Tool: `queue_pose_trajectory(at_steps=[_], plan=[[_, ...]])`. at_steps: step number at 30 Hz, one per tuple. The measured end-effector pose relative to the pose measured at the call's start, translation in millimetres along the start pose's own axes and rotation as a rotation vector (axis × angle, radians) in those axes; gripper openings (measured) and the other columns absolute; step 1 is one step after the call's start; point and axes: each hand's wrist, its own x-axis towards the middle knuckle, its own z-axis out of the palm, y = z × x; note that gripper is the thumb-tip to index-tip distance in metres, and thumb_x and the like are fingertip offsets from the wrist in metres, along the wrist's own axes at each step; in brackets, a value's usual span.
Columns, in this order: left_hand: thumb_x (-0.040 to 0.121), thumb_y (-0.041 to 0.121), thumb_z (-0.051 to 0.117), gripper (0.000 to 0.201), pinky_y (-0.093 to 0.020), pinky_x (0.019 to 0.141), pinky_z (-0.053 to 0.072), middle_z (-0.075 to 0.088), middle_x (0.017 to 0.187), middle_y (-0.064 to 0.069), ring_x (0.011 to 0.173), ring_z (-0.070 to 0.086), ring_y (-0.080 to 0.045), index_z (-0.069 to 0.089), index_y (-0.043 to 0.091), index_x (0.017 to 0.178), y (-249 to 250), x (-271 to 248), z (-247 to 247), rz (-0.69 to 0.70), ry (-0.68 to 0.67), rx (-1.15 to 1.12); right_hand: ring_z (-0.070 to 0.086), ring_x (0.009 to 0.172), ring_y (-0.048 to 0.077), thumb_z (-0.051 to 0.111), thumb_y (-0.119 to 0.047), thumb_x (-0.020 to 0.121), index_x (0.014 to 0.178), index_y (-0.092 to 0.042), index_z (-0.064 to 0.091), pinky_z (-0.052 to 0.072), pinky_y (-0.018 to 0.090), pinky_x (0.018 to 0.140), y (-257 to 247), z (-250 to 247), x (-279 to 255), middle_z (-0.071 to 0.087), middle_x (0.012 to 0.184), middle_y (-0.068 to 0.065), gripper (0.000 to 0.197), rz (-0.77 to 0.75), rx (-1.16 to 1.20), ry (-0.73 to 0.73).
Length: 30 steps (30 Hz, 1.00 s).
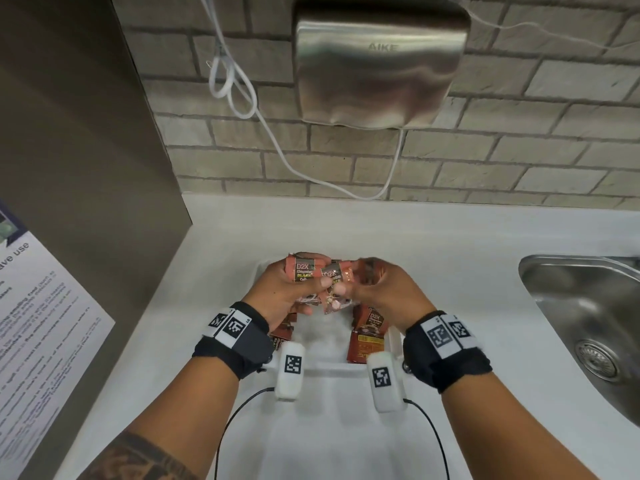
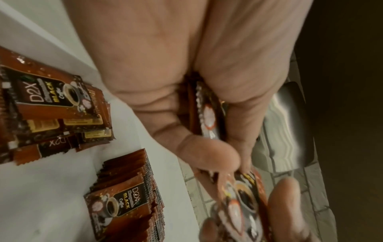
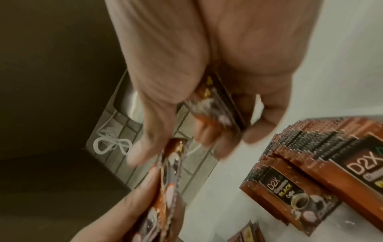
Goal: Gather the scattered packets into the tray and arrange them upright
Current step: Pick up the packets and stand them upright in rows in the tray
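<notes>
Brown coffee packets are the task's objects. In the head view both hands hover close together over the white tray (image 1: pixel 332 370). My left hand (image 1: pixel 304 284) grips a bundle of packets (image 1: pixel 302 270), seen from the left wrist (image 2: pixel 207 113). My right hand (image 1: pixel 360 284) pinches more packets (image 1: pixel 341 276), seen from the right wrist (image 3: pixel 215 106). The two bundles touch. In the tray, a stack of packets (image 1: pixel 369 336) stands leaning at the right (image 3: pixel 311 172) and a looser pile (image 1: pixel 282 332) lies at the left (image 2: pixel 56 104).
The tray sits on a white counter (image 1: pixel 225 289). A steel sink (image 1: pixel 588 306) is at the right. A hand dryer (image 1: pixel 377 64) and a looped white cable (image 1: pixel 235 88) hang on the brick wall. A dark panel with a printed notice (image 1: pixel 41 323) stands left.
</notes>
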Motion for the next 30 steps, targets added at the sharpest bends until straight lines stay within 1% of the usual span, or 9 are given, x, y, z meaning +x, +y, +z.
queue_pose_trajectory(at_steps=[3, 8, 11, 14, 18, 21, 25, 28, 30], plan=[[0.083, 0.029, 0.077, 0.037, -0.024, 0.056, 0.053, 0.076, 0.102, -0.006, 0.084, 0.072, -0.016, 0.07, 0.018, 0.118, 4, 1, 6, -0.011, -0.026, 0.031, 0.074, 0.095, 0.024, 0.081, -0.017, 0.083, 0.111, -0.014, 0.073, 0.058, 0.041, 0.091, 6, 5, 4, 0.077, 0.1, 0.007, 0.03, 0.0, -0.007, -0.157], [0.096, 0.004, 0.059, 0.03, -0.031, 0.068, 0.062, 0.072, 0.109, -0.014, 0.097, 0.072, -0.027, 0.067, 0.011, 0.125, 5, 4, 1, -0.115, -0.06, -0.214, 0.074, 0.096, 0.025, 0.06, -0.006, 0.097, 0.118, -0.009, 0.065, 0.059, 0.036, 0.083, 11, 7, 8, 0.075, 0.101, 0.013, 0.021, 0.066, 0.185, 0.051], [0.093, 0.006, 0.067, 0.037, -0.033, 0.076, 0.06, 0.072, 0.118, -0.009, 0.106, 0.071, -0.028, 0.063, 0.017, 0.128, 2, 3, 3, -0.053, -0.113, -0.086, 0.074, 0.088, 0.022, 0.073, -0.019, 0.091, 0.112, -0.011, 0.068, 0.059, 0.03, 0.077, 9, 8, 9, 0.076, 0.094, 0.01, 0.023, 0.045, 0.122, 0.061], [0.082, 0.003, 0.079, 0.045, -0.034, 0.074, 0.06, 0.074, 0.113, -0.007, 0.1, 0.073, -0.024, 0.066, 0.018, 0.123, 1, 3, 8, -0.02, -0.114, -0.005, 0.073, 0.099, 0.027, 0.086, -0.037, 0.072, 0.11, -0.011, 0.072, 0.058, 0.04, 0.091, 6, 10, 11, 0.076, 0.103, 0.013, 0.049, 0.144, 0.129, -0.078], [0.073, -0.001, 0.085, 0.046, -0.03, 0.065, 0.06, 0.076, 0.097, -0.004, 0.087, 0.074, -0.019, 0.068, 0.019, 0.11, 0, 4, 16, -0.002, -0.067, 0.018, 0.07, 0.106, 0.034, 0.09, -0.027, 0.071, 0.112, 0.003, 0.07, 0.054, 0.05, 0.098, 8, 13, 16, 0.073, 0.109, 0.021, 0.054, 0.278, 0.272, -0.073], [0.079, 0.019, 0.08, 0.042, -0.031, 0.069, 0.061, 0.076, 0.102, -0.008, 0.094, 0.074, -0.023, 0.065, 0.008, 0.118, 2, 3, 17, 0.001, -0.055, -0.029, 0.061, 0.109, 0.05, 0.089, -0.03, 0.068, 0.108, 0.012, 0.066, 0.05, 0.062, 0.097, 7, 14, 15, 0.062, 0.113, 0.038, 0.062, 0.236, 0.293, 0.007], [0.096, 0.002, 0.059, 0.028, -0.035, 0.072, 0.063, 0.071, 0.116, -0.021, 0.097, 0.073, -0.032, 0.057, -0.001, 0.124, 3, 11, 5, -0.085, -0.011, -0.268, 0.071, 0.102, 0.034, 0.063, -0.005, 0.094, 0.118, -0.001, 0.065, 0.059, 0.043, 0.082, 4, 7, 15, 0.071, 0.111, 0.023, 0.024, 0.143, 0.466, 0.109], [0.094, 0.009, 0.066, 0.03, -0.031, 0.067, 0.06, 0.073, 0.113, -0.016, 0.098, 0.073, -0.031, 0.057, 0.002, 0.122, 0, 13, -1, -0.026, 0.043, -0.09, 0.07, 0.104, 0.033, 0.056, -0.004, 0.098, 0.121, -0.005, 0.063, 0.056, 0.048, 0.089, 3, 1, 18, 0.074, 0.104, 0.018, 0.025, 0.106, 0.582, 0.182], [0.087, 0.019, 0.075, 0.033, -0.027, 0.057, 0.057, 0.075, 0.103, -0.011, 0.087, 0.073, -0.025, 0.062, 0.008, 0.116, 0, 12, 0, 0.001, 0.08, -0.031, 0.071, 0.093, 0.033, 0.056, -0.013, 0.1, 0.115, -0.002, 0.064, 0.056, 0.051, 0.091, -1, 2, 17, 0.072, 0.089, 0.016, 0.02, 0.141, 0.595, 0.183]])
